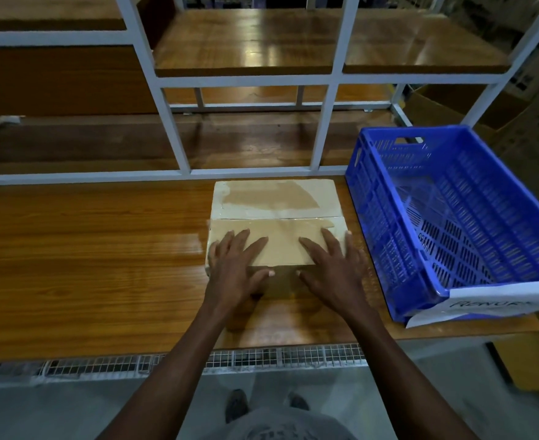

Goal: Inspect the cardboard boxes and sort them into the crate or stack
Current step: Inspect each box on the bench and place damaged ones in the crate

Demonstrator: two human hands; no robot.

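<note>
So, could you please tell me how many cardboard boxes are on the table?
2. The near box lies under both hands; the far box sits right behind it, touching. The blue crate appears to hold none.

Glossy wood table [87, 265] carries a matt cardboard box [277, 204]; beside the box, a perforated plastic crate [388, 217].

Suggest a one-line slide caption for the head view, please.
Both hands, left hand and right hand, rest flat on a taped cardboard box beside an empty blue crate.
</note>
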